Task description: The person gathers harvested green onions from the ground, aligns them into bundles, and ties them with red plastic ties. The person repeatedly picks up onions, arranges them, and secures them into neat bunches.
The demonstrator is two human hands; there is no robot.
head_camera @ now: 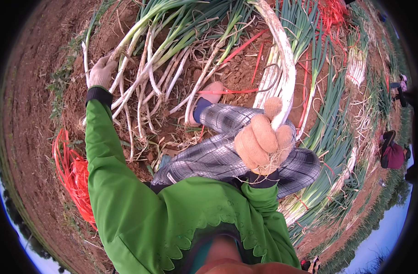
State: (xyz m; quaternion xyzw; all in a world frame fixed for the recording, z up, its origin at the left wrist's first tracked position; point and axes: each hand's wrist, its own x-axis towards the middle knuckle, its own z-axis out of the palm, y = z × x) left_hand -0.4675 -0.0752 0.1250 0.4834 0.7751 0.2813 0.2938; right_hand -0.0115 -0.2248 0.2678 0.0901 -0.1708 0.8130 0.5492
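Observation:
My left hand (101, 72), in a pale knitted glove, reaches out to the left and closes on the white shank of a long green onion (130, 34). Loose green onions (150, 72) with rooty ends lie beside it on the soil. Close to my lap, my right hand (260, 140), in a peach-coloured glove, grips a thick green onion (287, 61) near its root end. Its white shank arches up and away, and fine roots hang over my fingers. Behind that shank lies a bundle of green onions (263, 89), with red plastic strapping (229, 91) running towards it.
Red strapping heaps (73, 181) lie at left and at top right (332, 13). Tied onion bundles (356, 61) line the right side, with more onions (311, 191) beside my knee. My plaid-trousered legs (209, 154) are folded in front. Another person (394, 150) is far right.

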